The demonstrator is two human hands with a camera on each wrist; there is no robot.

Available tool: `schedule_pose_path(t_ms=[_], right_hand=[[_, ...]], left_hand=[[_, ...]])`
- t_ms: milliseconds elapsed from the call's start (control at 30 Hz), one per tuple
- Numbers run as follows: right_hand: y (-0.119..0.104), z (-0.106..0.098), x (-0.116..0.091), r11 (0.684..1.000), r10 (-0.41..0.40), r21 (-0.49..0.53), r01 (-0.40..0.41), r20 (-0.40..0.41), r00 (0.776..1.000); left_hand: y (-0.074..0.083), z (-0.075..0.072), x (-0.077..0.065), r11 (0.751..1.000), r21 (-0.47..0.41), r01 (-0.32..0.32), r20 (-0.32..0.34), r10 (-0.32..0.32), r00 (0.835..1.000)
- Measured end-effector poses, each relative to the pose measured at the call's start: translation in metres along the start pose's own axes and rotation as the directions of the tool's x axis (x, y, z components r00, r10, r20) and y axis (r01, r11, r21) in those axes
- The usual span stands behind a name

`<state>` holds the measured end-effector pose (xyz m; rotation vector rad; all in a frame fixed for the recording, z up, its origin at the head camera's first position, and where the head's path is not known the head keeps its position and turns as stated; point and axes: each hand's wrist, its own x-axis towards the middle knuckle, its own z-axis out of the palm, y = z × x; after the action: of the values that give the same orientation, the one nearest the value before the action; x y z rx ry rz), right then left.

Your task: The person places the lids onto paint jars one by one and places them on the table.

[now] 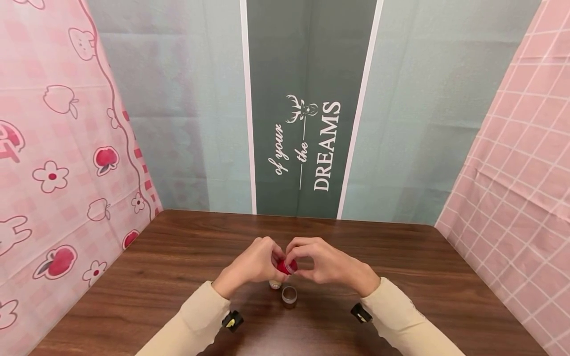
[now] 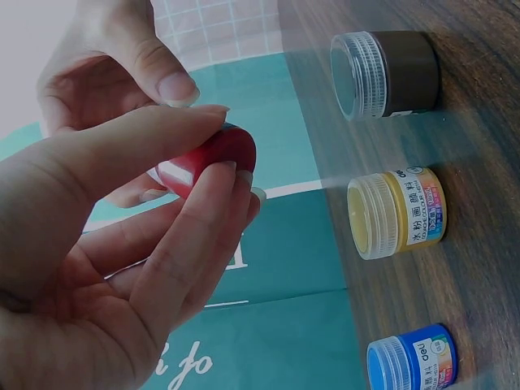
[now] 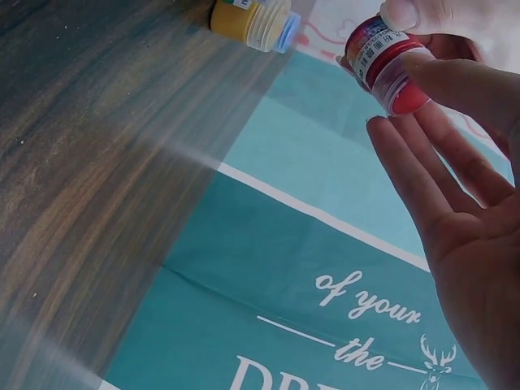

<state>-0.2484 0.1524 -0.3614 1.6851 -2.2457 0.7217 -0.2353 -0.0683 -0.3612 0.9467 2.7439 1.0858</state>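
Observation:
A small red paint jar [image 1: 287,267] with a clear lid [image 3: 400,91] is held up over the table, tilted. My left hand [image 2: 130,219] pinches its body between the thumb and the fingers. On the lid side, my right hand [image 3: 463,138] lies around the lid, its thumb against it and its other fingers spread fairly straight. In the left wrist view three more lidded paint jars stand on the table: a dark brown one [image 2: 410,71], a yellow one [image 2: 418,207] and a blue one [image 2: 435,357]. From the head view, the blue jar is hidden.
The dark wooden table [image 1: 200,247] has its back edge against a teal and green curtain [image 1: 307,198] with white lettering. Pink patterned cloths hang at the left [image 1: 53,173] and right [image 1: 525,173]. The brown and yellow jars stand just below the hands.

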Motion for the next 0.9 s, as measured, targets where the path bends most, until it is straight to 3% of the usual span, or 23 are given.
schedule_pose_path(t_ms=[200,533,900], right_hand=[[0.0003,0.0006,-0.0004,1.000,0.014,0.019,-0.014,0.003,1.000],[-0.0024,0.0012,-0.0011,0.978,0.147,0.138,-0.155,0.062,0.987],[-0.0007,0.0016,-0.0011,0.976,0.140,0.157,-0.148,0.060,0.988]], left_hand=[[0.0008,0.0005,0.0002,1.000,-0.001,0.002,0.002,-0.002,1.000],[0.0017,0.0012,-0.0002,1.000,-0.016,0.009,0.002,-0.009,1.000],[0.0007,0.0017,-0.0002,1.000,-0.021,0.014,0.000,-0.014,1.000]])
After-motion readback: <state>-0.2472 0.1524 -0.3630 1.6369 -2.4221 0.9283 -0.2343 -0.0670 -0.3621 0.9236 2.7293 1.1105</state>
